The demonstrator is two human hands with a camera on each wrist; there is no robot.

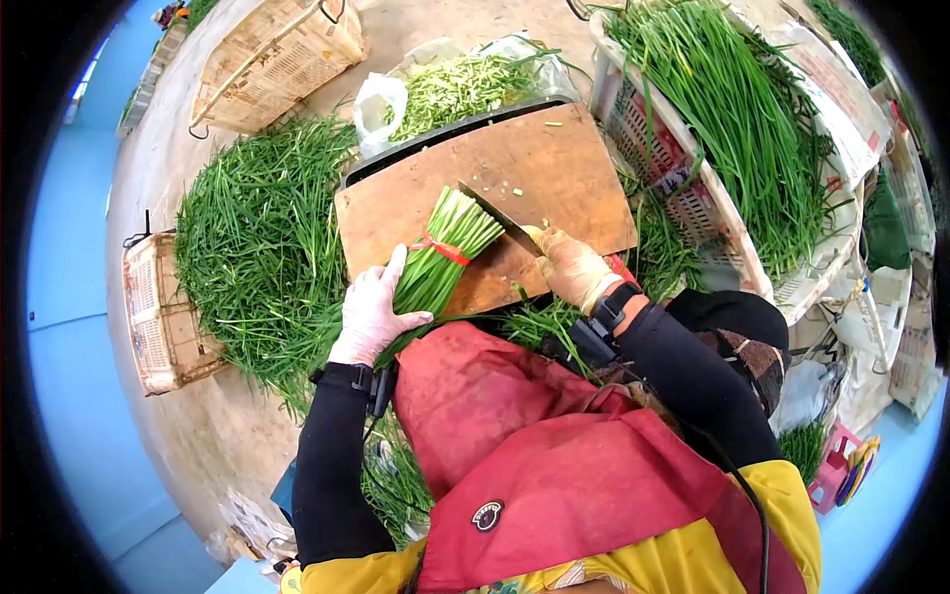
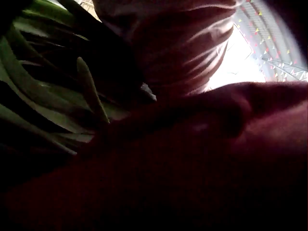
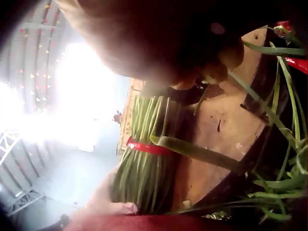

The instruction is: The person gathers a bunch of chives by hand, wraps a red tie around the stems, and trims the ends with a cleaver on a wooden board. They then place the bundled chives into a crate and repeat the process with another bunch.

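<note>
A bunch of garlic chives point(image 1: 435, 262), tied with a red band point(image 1: 441, 248), lies on the wooden cutting board point(image 1: 564, 178), its pale cut ends pointing up and away. My gloved left hand point(image 1: 374, 312) grips the bunch below the band, thumb on one side and fingers on the other. In my gloved right hand point(image 1: 574, 265) is a knife point(image 1: 500, 216), its blade lying along the right side of the pale ends. The right wrist view shows the banded bunch point(image 3: 144, 159) beside the board. Dark cloth and leaves fill most of the left wrist view.
Behind the board sits a plastic-lined container of trimmed stem pieces point(image 1: 460, 89). A heap of loose chives point(image 1: 262, 238) spreads to the left. On the right, a crate point(image 1: 683, 188) holds long chives. Other crates point(image 1: 282, 64) stand on the floor, and small scraps point(image 1: 517, 191) dot the board.
</note>
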